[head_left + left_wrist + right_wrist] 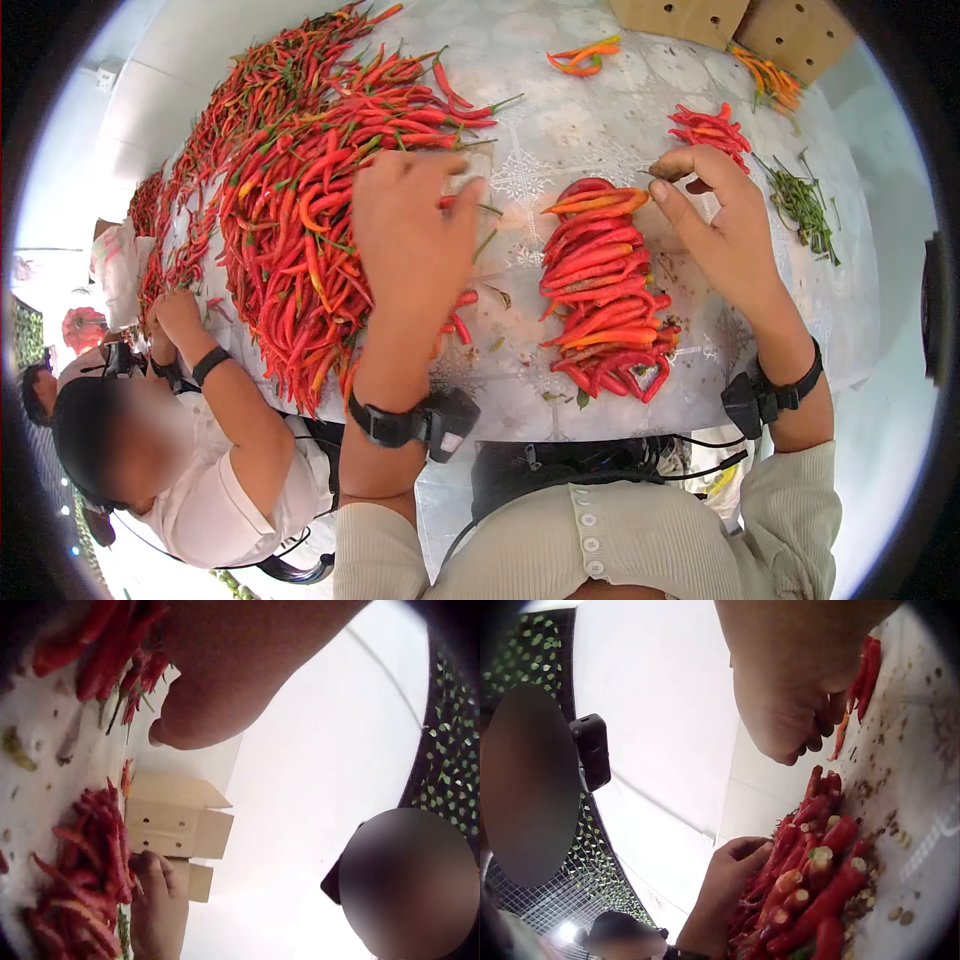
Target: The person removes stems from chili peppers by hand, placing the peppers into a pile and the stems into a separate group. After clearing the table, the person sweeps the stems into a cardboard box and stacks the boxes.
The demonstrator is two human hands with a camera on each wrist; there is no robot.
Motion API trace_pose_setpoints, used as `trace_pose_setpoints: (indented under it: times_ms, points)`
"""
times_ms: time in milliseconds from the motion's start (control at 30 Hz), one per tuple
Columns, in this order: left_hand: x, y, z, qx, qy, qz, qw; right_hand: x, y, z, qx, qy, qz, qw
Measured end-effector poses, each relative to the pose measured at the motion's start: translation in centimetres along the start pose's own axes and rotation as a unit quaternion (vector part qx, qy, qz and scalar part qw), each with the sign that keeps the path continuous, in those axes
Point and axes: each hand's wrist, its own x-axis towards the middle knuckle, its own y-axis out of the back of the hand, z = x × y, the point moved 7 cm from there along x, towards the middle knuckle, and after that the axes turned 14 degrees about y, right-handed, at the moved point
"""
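My left hand [415, 235] is over the near edge of a large heap of red chilies [300, 200], blurred, with thumb and fingers apart and nothing seen between them. My right hand [725, 230] is just above the far right end of a neat stack of stemless chilies [600, 265]. Its thumb and forefinger come together, and a thin dark chili stem [645, 173] shows at their tips. In the right wrist view, the right hand's fingers [817, 735] are curled, and cut pale ends show on the stacked chilies [802, 877].
A smaller red chili pile [710, 130] and loose green stems [808, 205] lie to the right. Orange chilies [582, 57] are at the back, near cardboard boxes [800, 40]. Another person [210, 450] works at the heap on the left.
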Motion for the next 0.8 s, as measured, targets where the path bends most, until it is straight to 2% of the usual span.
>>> trace_pose_setpoints:
  times_ms: [167, 367, 467, 567, 700, 800]
  points:
    - [1.5, -0.6, -3.0, 0.152, 0.059, 0.023, 0.986, 0.1, -0.1, -0.5, 0.014, 0.035, -0.001, 0.999]
    - [1.7, -1.6, -2.8, 0.177, 0.062, 0.013, 0.982, -0.1, -0.2, -1.1, 0.003, 0.064, 0.003, 0.998]
    - [1.6, -1.3, -2.3, 0.175, 0.037, 0.035, 0.983, -0.2, -0.2, -1.2, 0.008, 0.072, 0.005, 0.997]
    - [1.2, 0.5, -0.2, 0.101, -0.023, 0.098, 0.99, -0.2, 0.2, -1.7, 0.011, 0.079, 0.026, 0.996]
    - [-0.9, 2.0, 4.4, -0.009, -0.112, 0.095, 0.989, 0.2, 0.9, -3.4, 0.02, 0.111, 0.063, 0.992]
    - [-2.5, 1.7, 6.8, -0.056, -0.184, 0.038, 0.981, 0.3, 0.5, -4.3, 0.019, 0.134, 0.045, 0.99]
